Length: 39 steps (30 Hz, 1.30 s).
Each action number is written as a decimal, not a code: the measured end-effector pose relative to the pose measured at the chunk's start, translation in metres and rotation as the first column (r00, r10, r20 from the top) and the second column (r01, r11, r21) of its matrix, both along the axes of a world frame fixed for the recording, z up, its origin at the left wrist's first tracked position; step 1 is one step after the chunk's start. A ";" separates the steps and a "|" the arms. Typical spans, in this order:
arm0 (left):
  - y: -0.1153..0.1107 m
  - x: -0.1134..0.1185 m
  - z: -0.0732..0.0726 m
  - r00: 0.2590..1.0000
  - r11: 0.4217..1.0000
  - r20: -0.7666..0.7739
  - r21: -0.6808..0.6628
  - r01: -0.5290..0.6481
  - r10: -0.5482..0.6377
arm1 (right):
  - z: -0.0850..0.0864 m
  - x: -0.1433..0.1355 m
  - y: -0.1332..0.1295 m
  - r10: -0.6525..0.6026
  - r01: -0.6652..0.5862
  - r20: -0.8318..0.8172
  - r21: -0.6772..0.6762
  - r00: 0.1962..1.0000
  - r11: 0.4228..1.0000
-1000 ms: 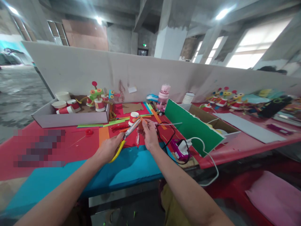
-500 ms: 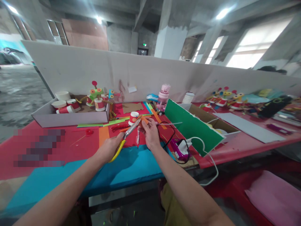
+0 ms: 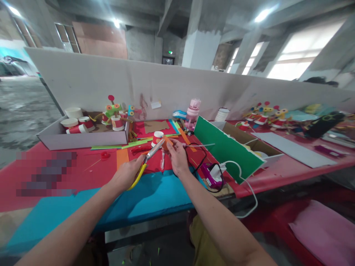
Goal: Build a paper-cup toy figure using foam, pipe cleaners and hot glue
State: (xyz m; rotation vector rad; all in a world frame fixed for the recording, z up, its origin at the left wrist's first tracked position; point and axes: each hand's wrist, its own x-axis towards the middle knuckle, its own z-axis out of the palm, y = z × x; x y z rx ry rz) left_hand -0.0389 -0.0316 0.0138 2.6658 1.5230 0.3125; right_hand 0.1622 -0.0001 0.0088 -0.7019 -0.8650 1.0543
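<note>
My left hand (image 3: 129, 171) is closed round the yellow handles of a pair of scissors (image 3: 153, 150). Their metal blades point up and to the right, the tips at the edge of a small orange paper piece (image 3: 167, 143). My right hand (image 3: 177, 157) pinches that paper between thumb and fingers. Just behind the blades stands a red-and-white paper cup (image 3: 158, 138). Beyond my right hand a thin translucent stick (image 3: 203, 145) extends to the right; its other end is hidden by the hand.
At the left, a box (image 3: 83, 140) holds paper cups and a cup figure (image 3: 117, 122). A green board (image 3: 227, 147) leans against an open box (image 3: 249, 140) at right. Near it lie a purple power strip (image 3: 212, 176) and cables. A pink bottle (image 3: 193, 112) stands at the back.
The scissor blades have come closer together, and the orange paper now shows a broader face. An orange strip seen below the blades earlier no longer shows. Both arms stay almost in place.
</note>
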 end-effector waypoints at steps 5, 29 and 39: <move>0.000 0.001 0.001 0.999 1.000 -0.033 -0.002 -0.002 0.002 | 0.001 0.002 0.001 -0.004 0.004 -0.008 0.025 1.000 1.000; 0.001 -0.002 -0.002 1.000 1.000 0.004 0.005 -0.011 0.011 | 0.006 0.006 -0.001 0.066 -0.066 0.014 0.031 0.998 0.997; -0.003 0.001 0.006 0.996 0.999 -0.076 0.003 -0.034 0.034 | 0.006 0.010 -0.002 0.128 -0.128 0.031 -0.005 0.991 0.992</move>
